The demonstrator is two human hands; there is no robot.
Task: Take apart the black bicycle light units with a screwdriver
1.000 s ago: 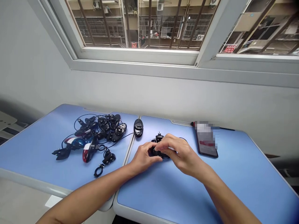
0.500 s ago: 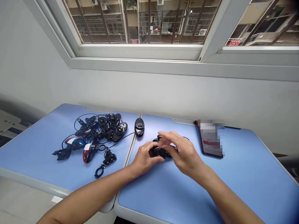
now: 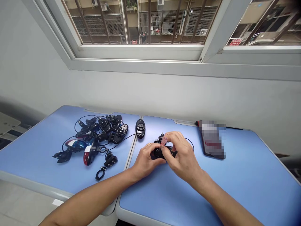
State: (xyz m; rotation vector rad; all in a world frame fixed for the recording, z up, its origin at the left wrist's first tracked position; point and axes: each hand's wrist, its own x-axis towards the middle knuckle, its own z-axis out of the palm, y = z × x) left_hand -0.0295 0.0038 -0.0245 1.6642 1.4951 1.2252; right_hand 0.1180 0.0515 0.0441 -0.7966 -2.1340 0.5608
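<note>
On the right-hand blue table, my left hand [image 3: 145, 160] is closed round the left side of a black bicycle horn [image 3: 159, 153], thumb in front and fingers behind. Much of the horn is hidden by my fingers. A thin cable and a black clamp [image 3: 161, 137] show behind it. Over the horn, my right hand [image 3: 181, 154] pinches a small pinkish see-through piece [image 3: 164, 141] between thumb and forefinger. Whether that piece touches the horn I cannot tell.
Several more bicycle horns [image 3: 103, 124] lie tangled with cables on the left table, some red, white and blue. A black speaker unit [image 3: 140, 128] rests by the seam between the tables. A phone [image 3: 213, 144] and a screwdriver [image 3: 198, 123] lie at right, below the window wall.
My right hand has lifted and turned slightly, and the pinkish piece now shows between its fingertips. My left hand stays on the horn.
</note>
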